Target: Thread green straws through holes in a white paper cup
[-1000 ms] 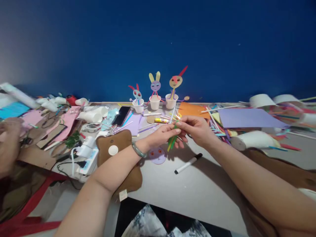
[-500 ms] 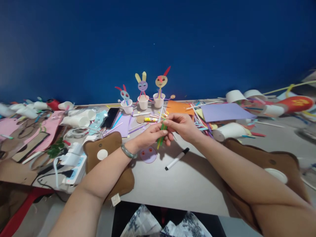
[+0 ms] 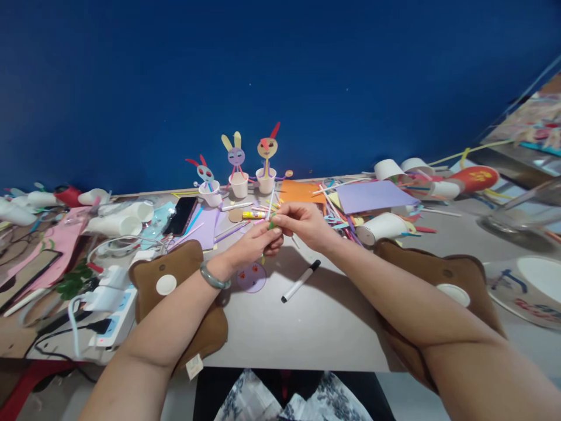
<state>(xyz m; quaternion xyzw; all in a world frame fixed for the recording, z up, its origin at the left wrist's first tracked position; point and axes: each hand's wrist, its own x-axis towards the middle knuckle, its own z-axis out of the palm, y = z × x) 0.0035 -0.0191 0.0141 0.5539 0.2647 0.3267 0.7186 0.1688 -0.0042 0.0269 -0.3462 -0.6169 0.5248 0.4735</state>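
Above the grey table (image 3: 302,339), my left hand (image 3: 254,244) and my right hand (image 3: 304,224) meet, both closed with fingertips pinched together. Between them is a small bundle of thin green and yellow strips (image 3: 272,223), mostly hidden by my fingers; a bit of green shows at the top. Just below my left hand lies a lilac paper disc (image 3: 251,278) with a face drawn in orange and dark marks. A white marker with a black cap (image 3: 300,282) rests on the table below my right hand.
Behind my hands stand three paper cups (image 3: 239,185) with paper animal figures. A yellow glue stick (image 3: 253,215), orange paper (image 3: 302,192), purple paper (image 3: 377,197) and coloured sticks lie around. Brown cushions (image 3: 210,333) are under both forearms; a power strip (image 3: 116,318) is at left.
The view has shifted, so the table things appear further left. My hands have closed further round the strips, which show less than before. The disc and marker stay on the table.
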